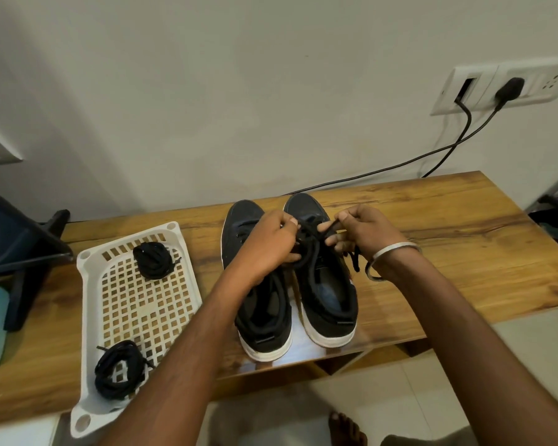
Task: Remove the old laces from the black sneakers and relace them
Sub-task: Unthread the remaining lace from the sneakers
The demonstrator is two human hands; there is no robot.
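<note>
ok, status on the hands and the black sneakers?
Left hand and right hand both pinching black lace over right black white-soled sneaker. Nothing in the way.

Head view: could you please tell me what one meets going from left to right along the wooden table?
White basket holding two bundles of black laces → left sneaker → right sneaker with both hands, left hand and right hand, working its lace → bare table.
</note>
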